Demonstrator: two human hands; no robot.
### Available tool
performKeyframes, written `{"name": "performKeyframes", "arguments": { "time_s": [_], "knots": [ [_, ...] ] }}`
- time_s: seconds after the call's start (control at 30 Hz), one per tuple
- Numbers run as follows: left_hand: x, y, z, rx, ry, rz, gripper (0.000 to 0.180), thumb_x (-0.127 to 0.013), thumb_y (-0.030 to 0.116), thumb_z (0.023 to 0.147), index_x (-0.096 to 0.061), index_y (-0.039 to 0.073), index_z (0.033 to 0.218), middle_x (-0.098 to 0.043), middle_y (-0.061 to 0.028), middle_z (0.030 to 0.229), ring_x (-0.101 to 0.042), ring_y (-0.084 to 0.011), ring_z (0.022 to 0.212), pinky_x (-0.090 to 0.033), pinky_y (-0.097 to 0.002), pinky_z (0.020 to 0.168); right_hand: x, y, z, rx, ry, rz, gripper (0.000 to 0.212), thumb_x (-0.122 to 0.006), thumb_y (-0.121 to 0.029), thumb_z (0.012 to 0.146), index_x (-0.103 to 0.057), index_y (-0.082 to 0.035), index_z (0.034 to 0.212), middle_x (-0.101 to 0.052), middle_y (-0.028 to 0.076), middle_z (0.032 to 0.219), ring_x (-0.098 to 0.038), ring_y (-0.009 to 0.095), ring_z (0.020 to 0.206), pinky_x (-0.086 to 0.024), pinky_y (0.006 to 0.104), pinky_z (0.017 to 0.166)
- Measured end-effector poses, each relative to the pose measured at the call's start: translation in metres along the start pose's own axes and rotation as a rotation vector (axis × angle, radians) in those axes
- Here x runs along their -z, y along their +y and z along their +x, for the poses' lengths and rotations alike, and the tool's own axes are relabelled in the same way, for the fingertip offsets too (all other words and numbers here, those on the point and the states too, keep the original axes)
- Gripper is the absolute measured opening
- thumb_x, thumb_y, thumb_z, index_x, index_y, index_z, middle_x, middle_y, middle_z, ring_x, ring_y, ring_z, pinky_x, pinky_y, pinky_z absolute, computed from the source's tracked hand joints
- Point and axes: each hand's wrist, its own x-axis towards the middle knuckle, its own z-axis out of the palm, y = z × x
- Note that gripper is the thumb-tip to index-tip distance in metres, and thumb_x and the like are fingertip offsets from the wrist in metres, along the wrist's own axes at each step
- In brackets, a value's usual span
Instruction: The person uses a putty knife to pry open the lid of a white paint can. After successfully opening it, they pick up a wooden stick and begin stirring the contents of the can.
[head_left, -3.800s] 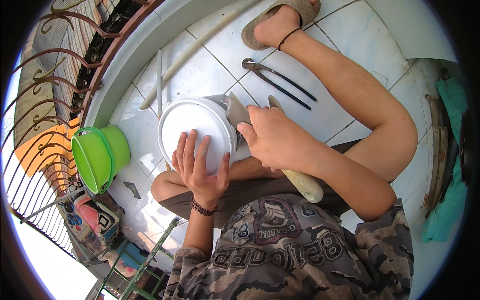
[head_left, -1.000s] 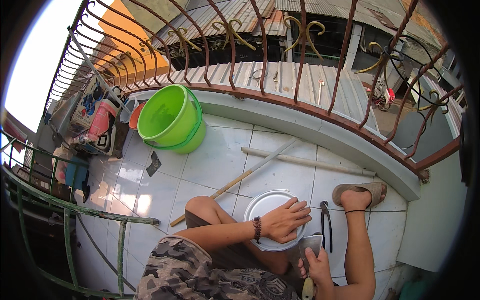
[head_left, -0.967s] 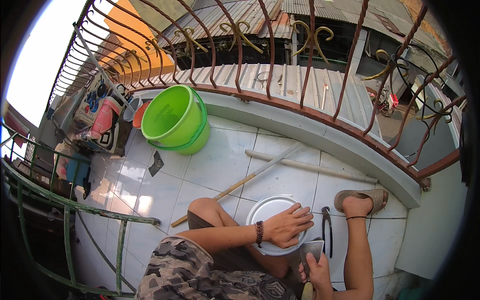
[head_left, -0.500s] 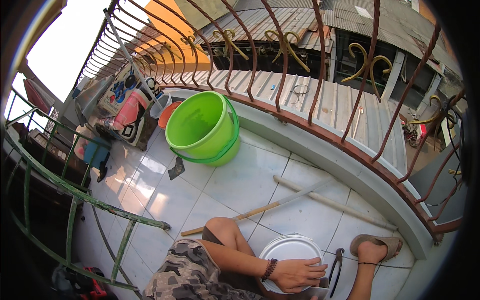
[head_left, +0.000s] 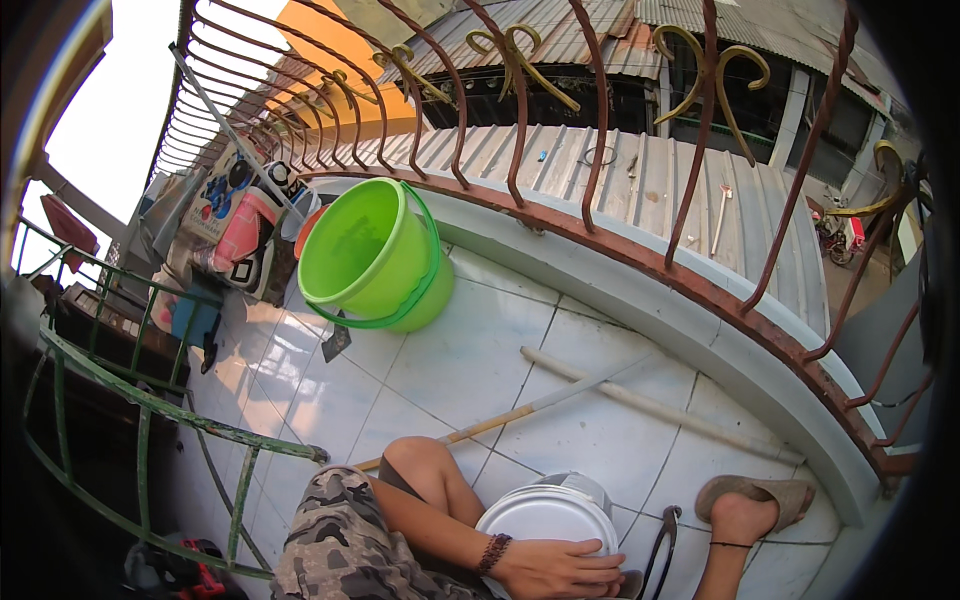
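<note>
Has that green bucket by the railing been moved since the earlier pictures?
No. The green bucket stands in the same spot against the curved ledge; only the camera view has shifted.

Grey-brown-black camo sleeve (head_left: 338,535), dark shorts (head_left: 399,484). Left: dark beaded bracelet (head_left: 494,552). Right: thin black anklet (head_left: 735,544), taupe open-toe sandal (head_left: 794,499).

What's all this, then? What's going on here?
Someone seated on a tiled floor has their left hand resting on the top of a white lidded bucket. Their right hand is out of view. Pliers lie between that bucket and a sandalled foot. Farther off, to the left, stands a green bucket.
</note>
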Motion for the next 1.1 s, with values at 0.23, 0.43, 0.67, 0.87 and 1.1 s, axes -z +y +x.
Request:
{"name": "performKeyframes", "arguments": {
  "time_s": [0.23,0.43,0.67,0.87,1.1],
  "knots": [
    [0.001,0.001,-0.003,0.033,-0.047,0.004,0.047,-0.055,0.029,0.088,-0.061,0.0,0.124,-0.053,-0.021,0.135,-0.048,-0.0359,0.133,-0.041,-0.0534,0.094,0.004,-0.007,0.006,0.021,-0.077,0.032,0.028,-0.061,-0.035,0.102,-0.062,-0.007,0.103,-0.057,-0.001,0.071,-0.049,0.008,0.056,-0.039,0.0242,0.047],
    [0.009,0.002,0.0,0.065,-0.162,-0.021,0.053,-0.057,0.031,0.086,-0.058,-0.001,0.128,-0.051,-0.0209,0.136,-0.045,-0.0343,0.135,-0.039,-0.0493,0.097,0.002,-0.019,0.005,0.004,-0.091,-0.01,0.035,-0.062,-0.037,0.1,-0.064,-0.002,0.097,-0.062,0.001,0.074,-0.054,0.01,0.06,-0.042,0.0261,0.051],
    [0.021,0.004,0.004,0.097,-0.26,0.046,0.062,-0.061,0.031,0.082,-0.053,0.006,0.139,-0.047,-0.0169,0.143,-0.04,-0.0289,0.142,-0.039,-0.041,0.09,-0.01,-0.012,0.0,0.287,0.067,-0.021,0.028,-0.064,-0.03,0.1,-0.063,-0.004,0.091,-0.058,0.002,0.061,-0.052,0.01,0.048,-0.04,0.0266,0.043],
    [0.025,0.005,0.012,0.073,-0.25,0.096,0.054,-0.062,0.03,0.084,-0.058,0.006,0.132,-0.049,-0.0155,0.138,-0.041,-0.0295,0.14,-0.037,-0.0431,0.098,-0.019,-0.009,-0.009,0.371,0.225,-0.138,0.028,-0.064,-0.027,0.1,-0.064,0.0,0.099,-0.058,0.002,0.062,-0.05,0.009,0.047,-0.04,0.0268,0.043],
    [0.025,0.009,0.009,0.065,-0.218,0.165,0.05,-0.061,0.028,0.084,-0.063,0.008,0.129,-0.052,-0.0147,0.136,-0.044,-0.0293,0.138,-0.039,-0.0458,0.098,-0.026,-0.003,-0.011,0.294,0.249,-0.13,0.036,-0.066,-0.036,0.098,-0.062,-0.001,0.1,-0.063,0.006,0.066,-0.059,0.012,0.048,-0.048,0.0261,0.042]
  ]
}}
